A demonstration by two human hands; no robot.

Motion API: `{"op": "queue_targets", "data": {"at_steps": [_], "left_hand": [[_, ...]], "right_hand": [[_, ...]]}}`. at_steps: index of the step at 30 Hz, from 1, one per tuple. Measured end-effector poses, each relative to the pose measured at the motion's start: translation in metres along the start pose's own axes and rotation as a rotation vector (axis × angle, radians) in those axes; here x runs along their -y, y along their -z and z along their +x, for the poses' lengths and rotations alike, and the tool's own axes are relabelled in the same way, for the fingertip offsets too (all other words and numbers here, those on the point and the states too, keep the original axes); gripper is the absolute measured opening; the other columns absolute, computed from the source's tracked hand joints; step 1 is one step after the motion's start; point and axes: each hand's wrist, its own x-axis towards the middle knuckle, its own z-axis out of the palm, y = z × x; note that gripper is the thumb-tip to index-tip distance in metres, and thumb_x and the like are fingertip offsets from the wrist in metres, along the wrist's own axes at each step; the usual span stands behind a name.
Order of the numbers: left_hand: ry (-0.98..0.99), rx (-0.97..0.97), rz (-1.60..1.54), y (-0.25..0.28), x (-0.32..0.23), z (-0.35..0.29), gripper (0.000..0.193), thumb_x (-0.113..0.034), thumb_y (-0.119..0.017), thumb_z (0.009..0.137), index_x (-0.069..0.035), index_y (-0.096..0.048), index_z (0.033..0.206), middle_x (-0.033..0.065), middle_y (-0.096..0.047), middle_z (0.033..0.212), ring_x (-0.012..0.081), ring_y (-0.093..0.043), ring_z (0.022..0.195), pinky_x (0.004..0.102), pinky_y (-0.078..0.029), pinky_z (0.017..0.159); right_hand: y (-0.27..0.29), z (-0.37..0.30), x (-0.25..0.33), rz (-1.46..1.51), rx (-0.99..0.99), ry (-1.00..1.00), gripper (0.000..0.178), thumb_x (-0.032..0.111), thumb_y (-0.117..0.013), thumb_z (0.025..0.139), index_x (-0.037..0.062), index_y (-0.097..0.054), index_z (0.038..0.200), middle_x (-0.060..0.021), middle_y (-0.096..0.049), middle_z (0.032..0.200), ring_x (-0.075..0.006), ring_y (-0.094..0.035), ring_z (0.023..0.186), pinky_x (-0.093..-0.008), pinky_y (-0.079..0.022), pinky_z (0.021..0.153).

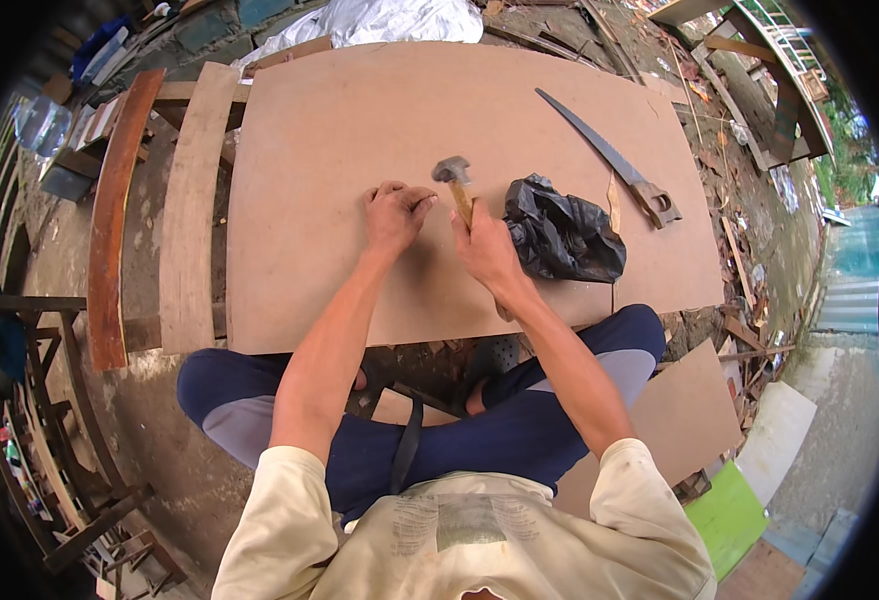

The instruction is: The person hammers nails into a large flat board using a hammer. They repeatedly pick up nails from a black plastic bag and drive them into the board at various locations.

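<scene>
My right hand (486,250) grips the wooden handle of a claw hammer (451,170), its metal head raised above a large brown wooden board (319,130). Close to the hammer, on its left, my left hand (396,217) is closed, thumb and fingers pinched together over the board; whatever they hold is too small to make out. A crumpled black plastic bag (569,235) lies on the board just right of my right hand. Farther right rests a handsaw (609,155), its wooden handle toward the board's right side.
Two long planks, one reddish-brown (124,220) and one pale (194,210), lie left of the board. A dark wooden frame (69,430) stands at the lower left. Silvery sheeting (389,20) lies beyond the far edge. Scrap wood and a green panel (727,520) are on the right.
</scene>
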Motion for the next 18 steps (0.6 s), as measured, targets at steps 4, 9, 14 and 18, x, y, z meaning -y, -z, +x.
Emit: {"op": "queue_targets", "data": {"at_steps": [4,9,14,18], "left_hand": [[-0.011,0.004,0.001,0.000,0.004,0.000,0.018,-0.034,-0.078,0.088,-0.019,-0.082,0.097,-0.0011,-0.076,0.086,0.0161,-0.062,0.101,0.0387,-0.034,0.100],[0.010,0.024,-0.002,0.000,-0.002,0.001,0.018,-0.032,-0.078,0.088,-0.018,-0.082,0.099,0.0001,-0.076,0.089,0.0167,-0.062,0.105,0.0387,-0.034,0.101],[0.058,0.135,-0.006,0.012,-0.001,0.001,0.019,-0.029,-0.076,0.090,-0.017,-0.081,0.103,0.0007,-0.077,0.097,0.0201,-0.062,0.109,0.0419,-0.035,0.105],[-0.002,0.059,-0.023,0.011,0.023,0.002,0.023,-0.027,-0.073,0.091,-0.017,-0.077,0.111,0.0021,-0.075,0.114,0.0221,-0.059,0.119,0.0426,-0.032,0.110]], "right_hand": [[0.009,0.000,0.005,0.026,0.042,-0.067,0.036,0.029,-0.056,0.102,-0.0071,-0.055,0.105,-0.0369,-0.066,0.084,-0.0551,-0.065,0.085,-0.0604,-0.051,0.077],[-0.002,0.000,-0.001,-0.003,-0.029,-0.013,0.038,0.029,-0.056,0.102,-0.0084,-0.055,0.105,-0.0357,-0.066,0.082,-0.0527,-0.067,0.083,-0.0586,-0.051,0.076],[0.014,-0.002,0.010,0.111,0.003,-0.091,0.038,0.027,-0.056,0.102,-0.0080,-0.051,0.117,-0.0328,-0.066,0.082,-0.0510,-0.067,0.082,-0.0572,-0.050,0.075],[0.011,-0.019,-0.004,0.237,-0.080,-0.010,0.038,0.025,-0.055,0.103,-0.0035,-0.049,0.128,-0.0304,-0.066,0.086,-0.0501,-0.066,0.082,-0.0539,-0.050,0.073]]}}
